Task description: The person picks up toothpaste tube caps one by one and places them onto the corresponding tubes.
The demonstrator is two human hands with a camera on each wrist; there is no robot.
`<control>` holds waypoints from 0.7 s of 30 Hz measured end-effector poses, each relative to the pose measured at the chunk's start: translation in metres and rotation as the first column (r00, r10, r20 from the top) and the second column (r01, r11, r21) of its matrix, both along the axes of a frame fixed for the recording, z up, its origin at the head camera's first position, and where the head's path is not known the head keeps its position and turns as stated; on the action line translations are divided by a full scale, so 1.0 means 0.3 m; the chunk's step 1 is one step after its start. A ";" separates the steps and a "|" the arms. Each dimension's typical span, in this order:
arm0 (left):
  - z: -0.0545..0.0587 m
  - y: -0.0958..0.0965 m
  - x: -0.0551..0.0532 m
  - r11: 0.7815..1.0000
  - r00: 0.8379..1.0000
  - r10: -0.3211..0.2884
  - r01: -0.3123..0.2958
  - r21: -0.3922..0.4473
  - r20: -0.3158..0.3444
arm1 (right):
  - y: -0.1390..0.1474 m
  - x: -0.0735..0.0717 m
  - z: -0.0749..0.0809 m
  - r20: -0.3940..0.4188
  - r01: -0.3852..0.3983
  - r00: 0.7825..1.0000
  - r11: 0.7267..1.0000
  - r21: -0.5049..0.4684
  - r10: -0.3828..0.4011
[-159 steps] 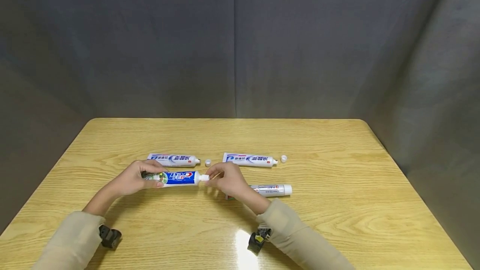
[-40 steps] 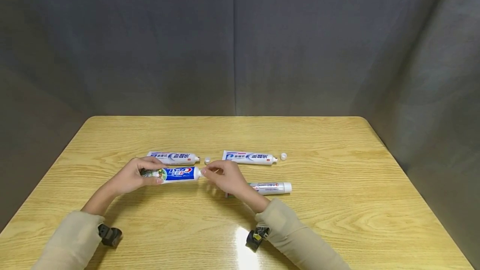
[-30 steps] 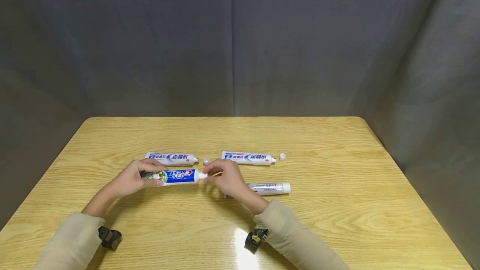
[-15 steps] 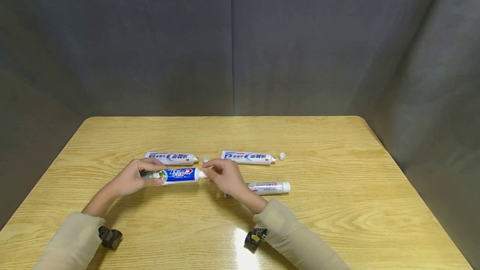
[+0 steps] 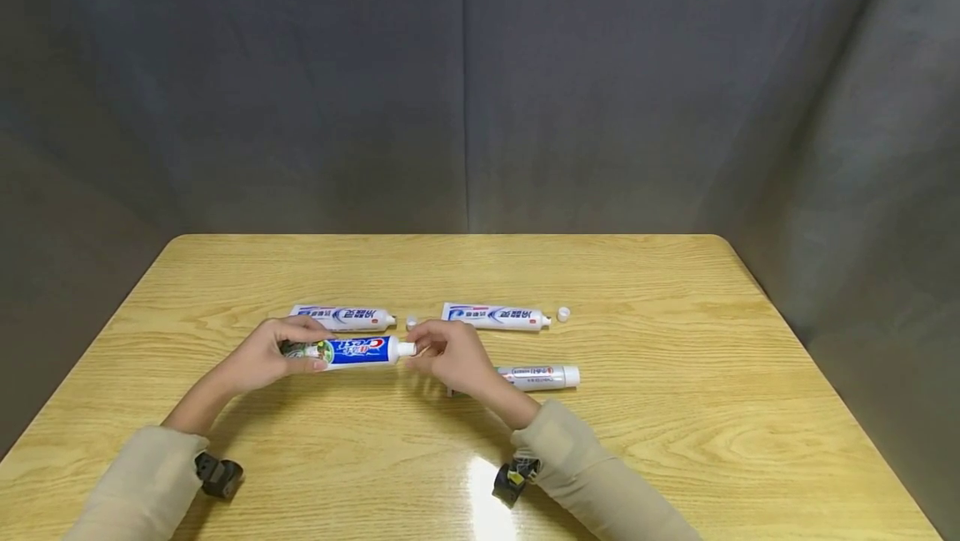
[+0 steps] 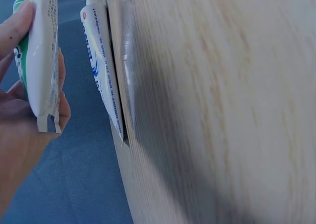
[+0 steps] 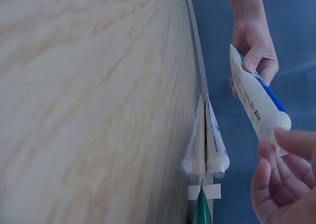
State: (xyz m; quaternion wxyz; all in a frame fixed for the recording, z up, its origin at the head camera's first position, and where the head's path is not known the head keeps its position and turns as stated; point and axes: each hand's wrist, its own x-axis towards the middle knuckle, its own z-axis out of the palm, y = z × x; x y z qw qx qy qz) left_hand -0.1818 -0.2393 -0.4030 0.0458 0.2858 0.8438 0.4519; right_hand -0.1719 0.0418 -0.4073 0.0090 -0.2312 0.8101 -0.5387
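A blue, white and green toothpaste tube [image 5: 360,352] is held level above the table. My left hand [image 5: 272,354] grips its tail end between thumb and fingers; the left wrist view shows the crimped end of the tube [image 6: 42,61] below that thumb. At the other end, my right hand [image 5: 453,355] has its fingertips at the white cap [image 5: 406,349], pinching it. In the right wrist view, fingers of the right hand [image 7: 286,179] partly cover the cap. Behind the held tube lie two white-and-blue toothpaste tubes, a left one [image 5: 345,318] and a right one [image 5: 497,317], both uncapped.
A loose white cap [image 5: 563,314] lies beside the right tube's nozzle. Another loose cap [image 5: 411,322] lies by the left tube, partly behind my right hand. A silver capped toothpaste tube [image 5: 538,378] rests under my right forearm. A grey curtain [image 5: 465,91] hangs behind the wooden table [image 5: 675,441].
My right fingers have shifted around the cap over the last second, spreading and closing on it, and more of the cap shows now. My left hand and the tube have stayed nearly still.
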 end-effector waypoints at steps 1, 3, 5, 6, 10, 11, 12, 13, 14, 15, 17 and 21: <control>0.001 0.000 0.000 1.000 1.000 0.000 0.000 -0.001 -0.002 | 0.000 0.000 0.001 -0.009 0.001 1.000 1.000 0.003 -0.001; 0.003 -0.001 0.000 1.000 1.000 -0.001 0.001 -0.005 -0.010 | -0.002 0.000 0.002 -0.021 0.010 1.000 1.000 0.011 -0.010; 0.005 0.000 0.001 1.000 1.000 -0.001 0.001 -0.008 -0.015 | -0.003 0.001 0.002 -0.014 0.020 1.000 1.000 0.009 -0.020; 0.006 0.000 0.001 1.000 1.000 -0.001 0.001 -0.007 -0.017 | -0.005 0.000 0.002 -0.008 0.022 1.000 1.000 0.010 -0.022; 0.005 0.000 0.002 1.000 1.000 -0.005 0.005 0.005 -0.022 | -0.008 0.000 -0.001 0.077 0.001 0.997 1.000 -0.001 -0.001; 0.005 0.000 0.002 1.000 1.000 -0.006 0.006 0.006 -0.025 | -0.009 -0.002 -0.003 0.095 -0.012 0.995 1.000 -0.004 0.012; 0.005 0.000 0.002 1.000 1.000 -0.007 0.007 0.007 -0.026 | -0.009 -0.002 -0.003 0.112 -0.022 0.993 1.000 -0.010 0.023; 0.004 -0.001 0.001 1.000 1.000 -0.008 0.009 0.008 -0.027 | -0.010 -0.002 -0.003 0.127 -0.031 0.991 0.999 -0.014 0.032; 0.004 -0.001 0.001 1.000 1.000 -0.010 0.010 0.008 -0.027 | -0.010 0.000 -0.003 0.139 -0.038 0.990 0.999 -0.019 0.040; 0.004 -0.001 0.001 1.000 0.999 -0.011 0.012 0.007 -0.031 | -0.011 0.001 -0.003 0.145 -0.044 0.988 0.999 -0.023 0.047; 0.003 -0.001 0.001 1.000 0.999 -0.010 0.010 0.004 -0.032 | -0.013 0.004 -0.003 0.161 -0.048 0.986 0.998 -0.030 0.052; 0.001 0.000 0.001 1.000 0.999 -0.006 0.006 -0.004 -0.044 | -0.017 0.009 -0.005 0.175 -0.039 0.984 0.999 -0.018 0.042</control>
